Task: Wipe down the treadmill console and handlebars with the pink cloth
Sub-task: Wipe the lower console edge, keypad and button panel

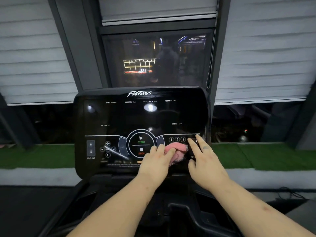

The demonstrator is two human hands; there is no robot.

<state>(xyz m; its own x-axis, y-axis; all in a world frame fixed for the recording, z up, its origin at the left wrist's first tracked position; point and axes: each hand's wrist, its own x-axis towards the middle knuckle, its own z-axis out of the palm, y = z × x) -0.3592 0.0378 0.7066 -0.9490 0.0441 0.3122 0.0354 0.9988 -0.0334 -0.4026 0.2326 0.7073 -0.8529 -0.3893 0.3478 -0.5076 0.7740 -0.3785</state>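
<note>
The black glossy treadmill console (136,117) fills the middle of the head view, with a START/STOP dial and number buttons along its lower part. A bunched pink cloth (177,151) lies on the console's lower right, just right of the dial. My left hand (157,161) presses on the cloth's left side with straight fingers. My right hand (203,156) lies at the cloth's right side, fingers spread over the speed buttons, touching the panel. The handlebars are dark shapes below the console (184,212), largely hidden by my forearms.
Behind the console a dark window (157,60) shows reflections, with grey blinds (34,53) on either side. A strip of green turf (256,156) runs along the sill. A thin cord (211,62) hangs at the window's right edge.
</note>
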